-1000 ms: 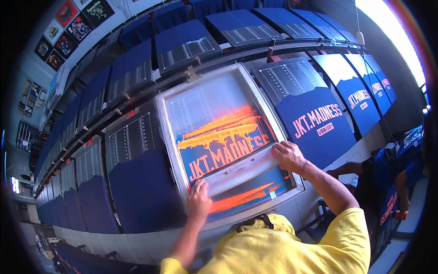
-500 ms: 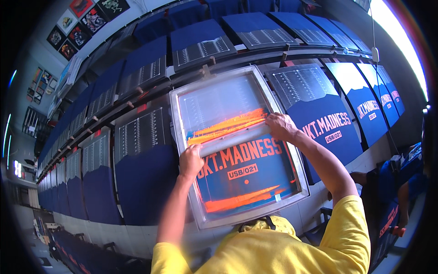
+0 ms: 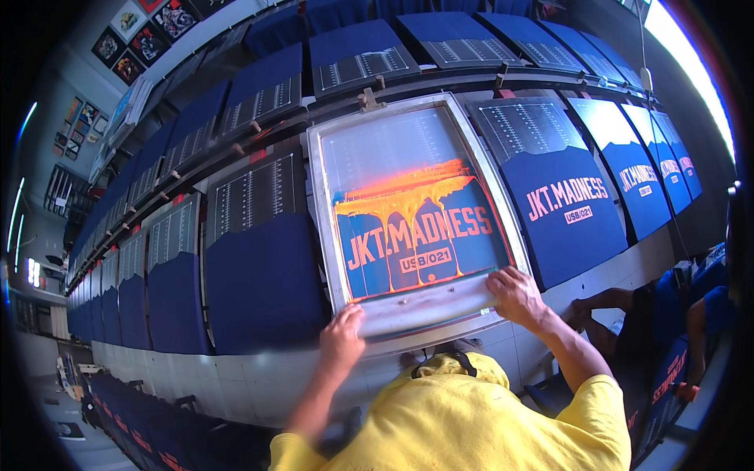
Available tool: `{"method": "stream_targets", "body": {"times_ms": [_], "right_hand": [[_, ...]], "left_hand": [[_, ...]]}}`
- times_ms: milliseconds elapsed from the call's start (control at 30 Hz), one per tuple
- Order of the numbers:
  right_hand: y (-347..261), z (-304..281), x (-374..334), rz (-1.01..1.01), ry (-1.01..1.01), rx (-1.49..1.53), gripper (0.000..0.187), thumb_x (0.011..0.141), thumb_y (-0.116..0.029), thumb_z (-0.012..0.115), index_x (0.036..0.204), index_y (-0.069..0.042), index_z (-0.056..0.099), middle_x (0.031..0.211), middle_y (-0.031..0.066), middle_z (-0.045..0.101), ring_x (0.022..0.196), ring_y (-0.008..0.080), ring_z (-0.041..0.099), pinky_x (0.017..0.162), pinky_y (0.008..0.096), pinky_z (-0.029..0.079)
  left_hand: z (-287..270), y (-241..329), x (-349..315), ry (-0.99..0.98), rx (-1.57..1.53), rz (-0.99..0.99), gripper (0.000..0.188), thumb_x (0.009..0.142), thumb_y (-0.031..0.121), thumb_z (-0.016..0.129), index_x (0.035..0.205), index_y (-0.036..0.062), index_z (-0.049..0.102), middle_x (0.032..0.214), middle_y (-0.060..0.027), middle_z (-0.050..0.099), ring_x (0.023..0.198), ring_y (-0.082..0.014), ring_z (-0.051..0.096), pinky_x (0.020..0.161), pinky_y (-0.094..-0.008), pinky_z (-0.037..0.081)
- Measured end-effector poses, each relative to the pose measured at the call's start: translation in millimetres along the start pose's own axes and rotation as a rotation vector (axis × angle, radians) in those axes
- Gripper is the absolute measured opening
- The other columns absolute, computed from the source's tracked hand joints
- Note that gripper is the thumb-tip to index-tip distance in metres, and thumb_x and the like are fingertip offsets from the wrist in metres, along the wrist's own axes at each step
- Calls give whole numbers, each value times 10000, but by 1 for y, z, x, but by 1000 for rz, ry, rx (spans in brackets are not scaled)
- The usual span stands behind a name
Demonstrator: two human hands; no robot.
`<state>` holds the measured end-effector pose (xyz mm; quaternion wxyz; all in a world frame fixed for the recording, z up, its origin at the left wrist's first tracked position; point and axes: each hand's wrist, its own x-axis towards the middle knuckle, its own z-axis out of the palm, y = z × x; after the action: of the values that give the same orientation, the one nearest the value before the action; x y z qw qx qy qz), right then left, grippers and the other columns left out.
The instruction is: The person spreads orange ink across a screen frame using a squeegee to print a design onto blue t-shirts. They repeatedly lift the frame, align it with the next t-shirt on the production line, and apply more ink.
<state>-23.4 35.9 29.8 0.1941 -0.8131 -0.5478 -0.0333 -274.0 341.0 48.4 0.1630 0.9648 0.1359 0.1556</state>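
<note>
A silk-screen printing frame lies over a dark blue garment panel right in front of me. At its near end I hold a wide pale squeegee crosswise. My left hand is closed on the squeegee's left end, and my right hand grips its right end. Bright orange ink lies in a thick band across the middle of the mesh, with thin streaks running from it toward the squeegee. Orange block lettering shows through the mesh. What lies under the squeegee is hidden.
Blue panels on printing boards stand in rows; those right of the frame, such as the nearest panel, bear light orange lettering, while the left panel is plain. Metal rail hardware meets the frame's far edge. Another person's arm shows at right.
Both hands have drawn the squeegee from the middle of the mesh to its near end. The ink band stays behind, with streaks trailing toward me. The view has shifted slightly.
</note>
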Motion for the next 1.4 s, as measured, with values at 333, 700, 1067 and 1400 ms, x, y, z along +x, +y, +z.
{"method": "stream_targets", "body": {"times_ms": [333, 700, 1067, 1400], "right_hand": [[-4, 27, -5, 52, 19, -85, 281, 647, -49, 691, 920, -47, 625, 953, 68, 615, 905, 283, 610, 783, 400, 528], [65, 45, 107, 101, 9, -124, 150, 717, -43, 634, 866, -55, 623, 912, 91, 613, 918, 296, 624, 759, 433, 547], [121, 51, 168, 40, 97, -80, 196, 707, -43, 708, 900, -47, 672, 907, 100, 651, 905, 321, 642, 796, 436, 538], [40, 6, 36, 18, 30, -17, 398, 578, -30, 787, 950, -63, 651, 963, 73, 656, 929, 286, 652, 782, 401, 563]], "left_hand": [[25, -22, 1, 24, 0, 55, 396, 655, -95, 603, 1017, 24, 709, 1120, -105, 715, 1076, -271, 686, 899, -386, 581], [36, -91, 140, 22, 6, 153, 353, 695, -95, 584, 1004, 22, 708, 1082, -122, 720, 1030, -297, 694, 864, -401, 588], [33, -92, 203, 52, 11, 104, 339, 709, -112, 546, 974, 13, 718, 988, -156, 727, 918, -353, 701, 827, -429, 579], [2, -11, 55, 5, 44, 23, 352, 706, -102, 570, 1003, 18, 717, 1115, -111, 718, 1065, -300, 683, 880, -408, 581]]}}
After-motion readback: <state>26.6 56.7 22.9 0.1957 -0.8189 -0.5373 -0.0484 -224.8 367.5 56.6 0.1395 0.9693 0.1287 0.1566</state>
